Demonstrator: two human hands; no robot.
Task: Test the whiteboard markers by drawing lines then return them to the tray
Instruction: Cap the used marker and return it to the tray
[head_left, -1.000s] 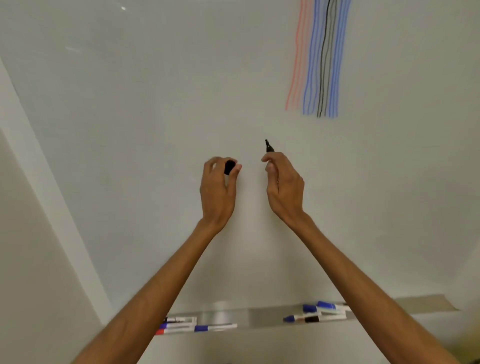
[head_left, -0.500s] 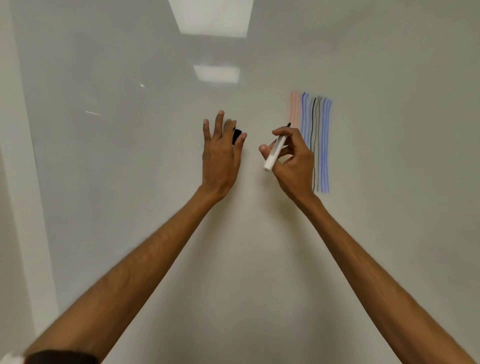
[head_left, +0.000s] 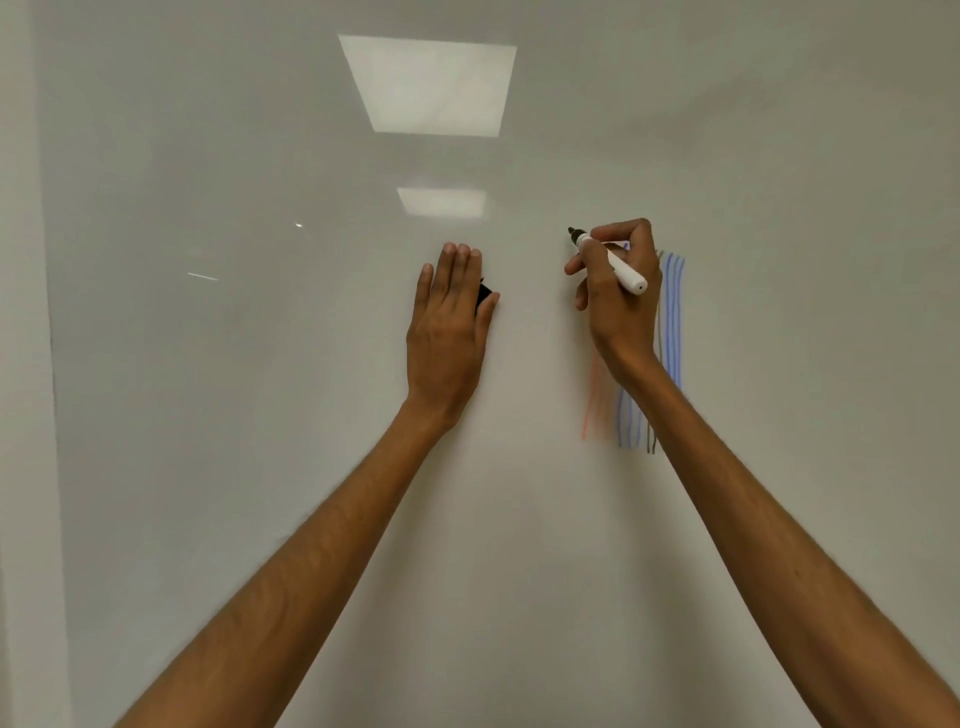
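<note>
The right hand (head_left: 618, 312) is holding the marker (head_left: 626, 274) up at the whiteboard (head_left: 260, 441), its grip wrapping tightly round the white barrel with the black tip pointing up and left, though whether the tip is touching the board is hard to tell. That hand and its forearm are covering much of the red, blue and dark lines (head_left: 674, 322), leaving only their lower ends and the right-hand strokes showing. The left hand (head_left: 447, 338) is lying flat on the board with fingers straight, its thumb pinching a black cap (head_left: 484, 297) that is mostly hiding behind the hand.
</note>
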